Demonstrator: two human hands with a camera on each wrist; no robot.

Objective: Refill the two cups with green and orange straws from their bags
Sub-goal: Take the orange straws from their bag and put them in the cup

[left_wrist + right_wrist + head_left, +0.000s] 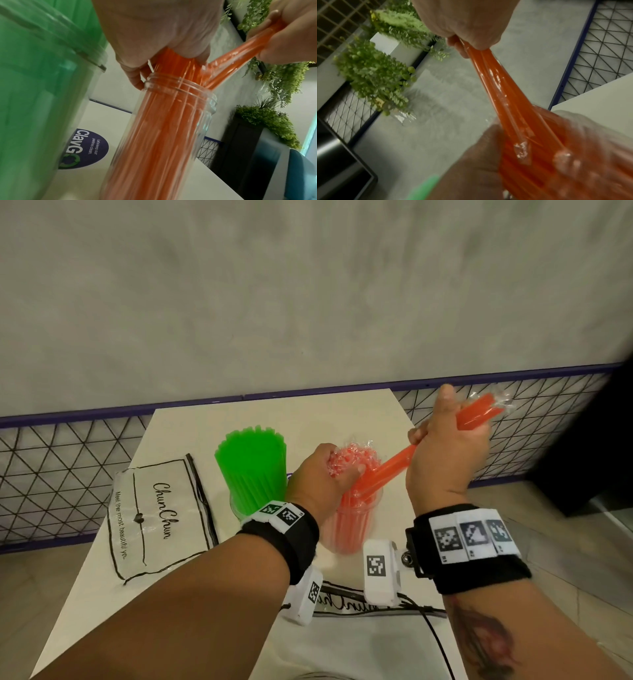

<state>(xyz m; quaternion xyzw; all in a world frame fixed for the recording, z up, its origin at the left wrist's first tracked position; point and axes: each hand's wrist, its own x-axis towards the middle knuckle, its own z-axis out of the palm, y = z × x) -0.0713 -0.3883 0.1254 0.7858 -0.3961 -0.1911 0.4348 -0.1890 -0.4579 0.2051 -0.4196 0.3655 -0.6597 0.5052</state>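
Observation:
A clear cup (pixel 349 529) (pixel 173 121) on the white table holds wrapped orange straws. My left hand (pixel 322 470) (pixel 164 35) grips the upright bundle of orange straws (pixel 352 460) just above the cup's rim. My right hand (pixel 445 446) (pixel 467 24) grips a small bunch of orange straws (pixel 394 467) (pixel 501 83) at a slant, their lower ends in the cup's mouth (pixel 211 83), their upper ends (pixel 479 409) past my fist. To the left a second clear cup (pixel 239 508) (pixel 42 94) is packed with green straws (pixel 253 467).
An empty clear bag printed "ChunChun" (pixel 157 518) lies flat at the table's left. Another clear bag (pixel 346 604) lies under my wrists near the front edge. A wire-mesh fence (pixel 61 474) and grey wall stand behind the table. A round sticker (pixel 85 150) is on the tabletop.

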